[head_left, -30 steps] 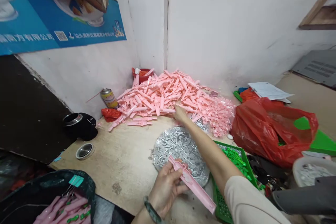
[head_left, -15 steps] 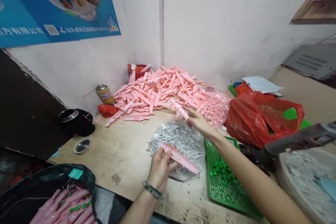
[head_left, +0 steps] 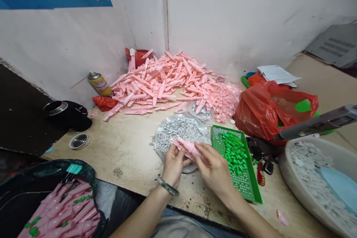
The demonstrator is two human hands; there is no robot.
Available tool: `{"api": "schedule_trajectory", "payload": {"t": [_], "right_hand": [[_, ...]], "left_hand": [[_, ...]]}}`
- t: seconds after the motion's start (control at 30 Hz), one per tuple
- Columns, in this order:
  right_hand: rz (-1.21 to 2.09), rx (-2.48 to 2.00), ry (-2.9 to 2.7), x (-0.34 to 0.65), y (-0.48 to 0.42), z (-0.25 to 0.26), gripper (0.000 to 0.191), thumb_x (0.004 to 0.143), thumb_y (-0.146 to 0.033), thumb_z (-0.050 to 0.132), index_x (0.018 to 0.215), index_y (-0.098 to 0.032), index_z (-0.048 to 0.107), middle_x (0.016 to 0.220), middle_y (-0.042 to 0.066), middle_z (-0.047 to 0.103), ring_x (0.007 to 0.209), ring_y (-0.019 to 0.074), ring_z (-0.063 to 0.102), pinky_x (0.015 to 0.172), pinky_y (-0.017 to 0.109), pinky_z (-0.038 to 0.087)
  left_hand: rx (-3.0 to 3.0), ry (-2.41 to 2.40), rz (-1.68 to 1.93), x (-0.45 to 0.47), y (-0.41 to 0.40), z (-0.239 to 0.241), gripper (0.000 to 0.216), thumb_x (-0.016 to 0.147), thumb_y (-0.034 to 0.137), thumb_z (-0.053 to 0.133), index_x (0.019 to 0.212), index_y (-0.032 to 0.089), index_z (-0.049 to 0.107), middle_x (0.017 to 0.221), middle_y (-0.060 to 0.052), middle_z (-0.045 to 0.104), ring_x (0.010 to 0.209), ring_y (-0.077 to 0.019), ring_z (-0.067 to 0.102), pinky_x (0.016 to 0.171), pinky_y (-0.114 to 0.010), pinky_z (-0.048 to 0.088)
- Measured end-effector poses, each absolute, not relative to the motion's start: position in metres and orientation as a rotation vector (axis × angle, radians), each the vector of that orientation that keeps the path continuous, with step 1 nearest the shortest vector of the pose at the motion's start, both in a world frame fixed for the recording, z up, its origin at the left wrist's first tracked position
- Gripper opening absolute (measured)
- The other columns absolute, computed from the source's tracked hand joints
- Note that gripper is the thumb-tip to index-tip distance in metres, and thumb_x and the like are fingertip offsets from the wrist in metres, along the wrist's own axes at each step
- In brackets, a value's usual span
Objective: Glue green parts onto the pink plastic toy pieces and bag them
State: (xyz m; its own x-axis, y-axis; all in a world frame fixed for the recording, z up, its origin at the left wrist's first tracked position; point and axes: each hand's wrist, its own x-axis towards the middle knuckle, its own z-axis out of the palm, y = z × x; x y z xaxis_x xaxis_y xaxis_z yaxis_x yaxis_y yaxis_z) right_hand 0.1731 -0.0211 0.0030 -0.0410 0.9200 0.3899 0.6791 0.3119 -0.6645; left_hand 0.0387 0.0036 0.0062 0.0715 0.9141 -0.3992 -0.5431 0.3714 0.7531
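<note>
Pinching a pink plastic part [head_left: 189,148] between left hand [head_left: 174,165] and right hand [head_left: 214,171], both closed on it, at lower center, just above silver foil [head_left: 181,130]. Keeping both grips close together for a steady hold.

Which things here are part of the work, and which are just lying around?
Part of the work: left hand, right hand, pink plastic piece, silver bag of pins, green tray of green parts, pink pile.
Lying about: spray can, red plastic bag, steel bowl.

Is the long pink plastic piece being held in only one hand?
No, the left hand and the right hand both grip the long pink plastic piece together.
</note>
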Motion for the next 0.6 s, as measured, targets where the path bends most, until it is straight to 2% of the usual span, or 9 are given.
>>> {"api": "schedule_trajectory", "payload": {"t": [0.17,0.37,0.5,0.6], "right_hand": [[0.394,-1.437,-1.771,0.166,-0.029,-0.002,0.035,0.095,-0.023,0.052,0.127,-0.027,0.065,0.113,0.008,0.068,0.099,0.0218,0.068,0.082,0.033,0.058],[0.364,-1.452,-1.796,0.163,-0.029,-0.006,0.032,0.096,-0.024,0.051,0.123,-0.026,0.067,0.111,0.008,0.068,0.097,0.0205,0.068,0.082,0.031,0.058],[0.331,-1.448,-1.817,0.163,-0.029,-0.007,0.031,0.096,-0.024,0.052,0.124,-0.026,0.067,0.11,0.008,0.069,0.094,0.0204,0.068,0.079,0.031,0.058],[0.293,-1.433,-1.837,0.162,-0.031,-0.008,0.032,0.097,-0.024,0.051,0.126,-0.026,0.066,0.11,0.008,0.068,0.091,0.0197,0.068,0.077,0.031,0.059]], "left_hand": [[0.414,0.94,1.166,0.039,-0.002,0.008,0.013,0.076,0.023,0.061,0.087,0.016,0.061,0.091,-0.007,0.069,0.087,-0.02,0.065,0.07,-0.03,0.055],[0.449,0.951,1.13,0.039,-0.004,0.008,0.017,0.077,0.022,0.056,0.092,0.016,0.061,0.093,-0.007,0.068,0.091,-0.0205,0.064,0.069,-0.027,0.053],[0.434,0.956,1.133,0.041,-0.004,0.011,0.016,0.078,0.026,0.063,0.09,0.016,0.062,0.094,-0.007,0.068,0.089,-0.0194,0.065,0.07,-0.027,0.053],[0.452,0.973,1.132,0.043,-0.003,0.012,0.031,0.074,0.036,0.075,0.092,0.015,0.062,0.09,-0.007,0.068,0.082,-0.0177,0.065,0.067,-0.025,0.052]]}}
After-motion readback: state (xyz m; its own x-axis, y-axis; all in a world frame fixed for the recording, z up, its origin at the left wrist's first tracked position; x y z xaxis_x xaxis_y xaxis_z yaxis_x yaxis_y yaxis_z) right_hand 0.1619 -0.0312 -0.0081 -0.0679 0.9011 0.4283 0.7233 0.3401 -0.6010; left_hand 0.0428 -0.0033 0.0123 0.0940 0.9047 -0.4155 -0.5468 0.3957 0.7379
